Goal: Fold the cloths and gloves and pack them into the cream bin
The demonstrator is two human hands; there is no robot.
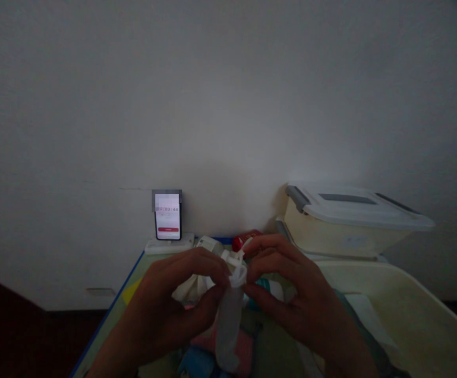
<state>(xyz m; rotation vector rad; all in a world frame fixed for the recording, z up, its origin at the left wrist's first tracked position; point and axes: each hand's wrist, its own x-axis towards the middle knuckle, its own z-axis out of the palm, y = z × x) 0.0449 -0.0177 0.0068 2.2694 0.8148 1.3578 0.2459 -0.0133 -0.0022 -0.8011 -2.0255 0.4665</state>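
A limp, pale tube that looks like a white sock (pixel 228 325) hangs between my hands, its opening at the top and its lower end bent to the right. My left hand (pixel 181 294) pinches the left side of the opening between thumb and forefinger. On the opposite edge, my right hand (pixel 287 278) has its thumb and forefinger closed, with the other fingers lifted. Below the sock lie a pink cloth (pixel 246 346) and a blue cloth (pixel 199 361). White items just behind the opening are partly covered by my fingers.
A lit phone (pixel 168 218) stands on a white base at the back left. A red item (pixel 237 243) and a teal-and-white object (pixel 263 294) lie behind my hands. To the right are a lidded storage box (pixel 331 233) and an open cream bin (pixel 413 294). The wall rises behind.
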